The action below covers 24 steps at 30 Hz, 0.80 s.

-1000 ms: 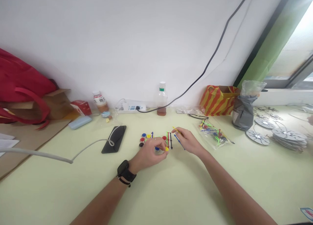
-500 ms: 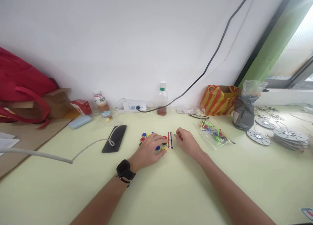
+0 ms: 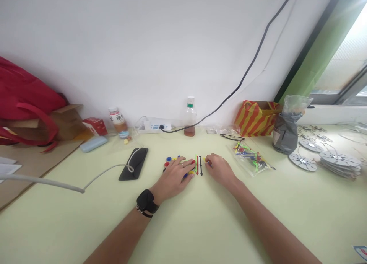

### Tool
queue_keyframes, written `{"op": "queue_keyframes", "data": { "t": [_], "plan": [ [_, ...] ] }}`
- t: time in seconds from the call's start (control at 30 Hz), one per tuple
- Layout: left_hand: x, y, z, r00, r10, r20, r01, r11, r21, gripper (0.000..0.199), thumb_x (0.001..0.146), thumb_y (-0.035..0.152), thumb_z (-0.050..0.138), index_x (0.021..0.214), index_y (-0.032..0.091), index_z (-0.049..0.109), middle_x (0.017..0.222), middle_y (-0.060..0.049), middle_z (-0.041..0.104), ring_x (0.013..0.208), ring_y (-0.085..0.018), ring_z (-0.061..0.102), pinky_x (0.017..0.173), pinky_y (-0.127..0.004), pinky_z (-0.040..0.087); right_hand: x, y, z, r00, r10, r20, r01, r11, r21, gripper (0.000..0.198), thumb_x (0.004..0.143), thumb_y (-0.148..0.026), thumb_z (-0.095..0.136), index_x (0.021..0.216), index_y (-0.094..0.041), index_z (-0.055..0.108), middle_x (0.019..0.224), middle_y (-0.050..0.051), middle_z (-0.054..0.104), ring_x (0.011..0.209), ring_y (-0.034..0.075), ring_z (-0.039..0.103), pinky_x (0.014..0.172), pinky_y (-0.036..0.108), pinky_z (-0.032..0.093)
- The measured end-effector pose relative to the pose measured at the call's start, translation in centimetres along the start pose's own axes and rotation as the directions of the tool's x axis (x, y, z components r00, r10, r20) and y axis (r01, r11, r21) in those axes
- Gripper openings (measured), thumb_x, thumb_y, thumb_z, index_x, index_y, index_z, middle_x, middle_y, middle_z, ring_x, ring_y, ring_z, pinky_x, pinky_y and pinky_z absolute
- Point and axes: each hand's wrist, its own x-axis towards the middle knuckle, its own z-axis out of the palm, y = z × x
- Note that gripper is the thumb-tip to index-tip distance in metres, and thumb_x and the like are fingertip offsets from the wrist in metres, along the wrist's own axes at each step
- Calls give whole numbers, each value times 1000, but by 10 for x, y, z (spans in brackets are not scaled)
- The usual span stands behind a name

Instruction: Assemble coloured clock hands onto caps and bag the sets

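Observation:
My left hand (image 3: 175, 178) lies palm down with its fingers spread over a group of small round coloured pieces (image 3: 169, 158). It hides several of them. Just beyond its fingertips, thin arrow-like plastic sticks (image 3: 201, 165) in green, red, white and black stand side by side in a row. To the right of that row, my right hand (image 3: 219, 169) is closed, thumb and fingers pinched on a small blue piece (image 3: 210, 163). The fingers cover most of that piece, so its full shape does not show.
A clear bag of coloured plastic parts (image 3: 252, 157) lies right of my right hand. A black phone (image 3: 133, 164) with a pale cable is at the left. Behind stand a bottle (image 3: 190, 118) and a power strip (image 3: 156, 125); grey discs (image 3: 340, 160) are stacked far right.
My right hand's fingers have curled in a little, and the blue piece shows between them. My left hand has shifted slightly over the round pieces. The row of sticks looks the same.

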Motion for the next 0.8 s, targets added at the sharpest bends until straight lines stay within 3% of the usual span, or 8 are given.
{"op": "queue_keyframes", "data": {
  "t": [0.33,0.53,0.8],
  "plan": [
    [0,3,-2,998,-39,45,37,999,32,45,103,33,47,148,34,52,153,2,53,142,-33,41,114,-56,40,0,1,6,997,-80,5,80,996,41,21,93,-7,48,91,-19,65,90,5,66,84,18,59,76,28,41],
    [1,5,-3,998,-43,36,42,999,28,43,103,33,47,145,33,56,150,1,56,138,-34,43,112,-56,41,-3,-5,11,959,-278,-63,284,952,118,26,98,-17,54,120,-23,66,112,8,67,110,24,56,94,35,43],
    [0,7,-4,999,-34,22,34,999,24,44,103,33,49,146,37,54,148,2,59,134,-33,45,111,-54,41,-3,-5,6,943,-332,-24,330,924,195,19,95,-13,56,90,-22,71,93,5,67,100,22,59,89,35,47]
  ]
}}
